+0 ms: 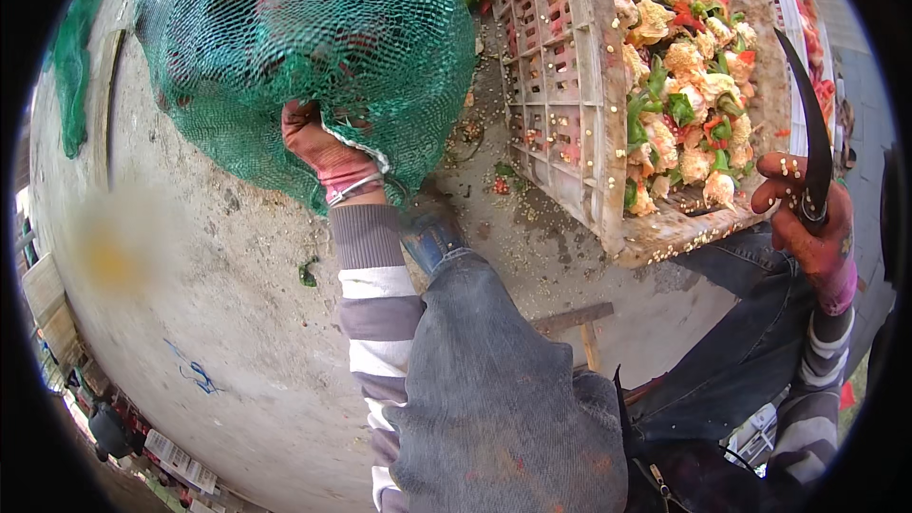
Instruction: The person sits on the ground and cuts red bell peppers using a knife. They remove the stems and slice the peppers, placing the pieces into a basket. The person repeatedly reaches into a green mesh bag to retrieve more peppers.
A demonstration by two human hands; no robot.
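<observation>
My left hand (331,160), in a stained reddish glove, grips the gathered mesh of a bulging green mesh sack (235,121) on the ground; the fingertips are hidden. Dark and red contents show dimly through the netting. A white cord (356,142) runs along the mesh edge beside the hand. At the right, my right hand (816,235), gloved and dotted with pale seeds, holds a curved, dark-bladed knife (819,114) with its tip pointing away from me. Between the hands stands a dirty plastic crate (605,107) holding seedy pepper cores (687,85) with green stems.
Another white crate (791,50) with red pieces stands beyond the first. Seeds and scraps litter the concrete floor (271,342). A wooden strip (110,107) and loose green netting (75,71) lie far left. A wooden frame piece (577,317) is near my legs.
</observation>
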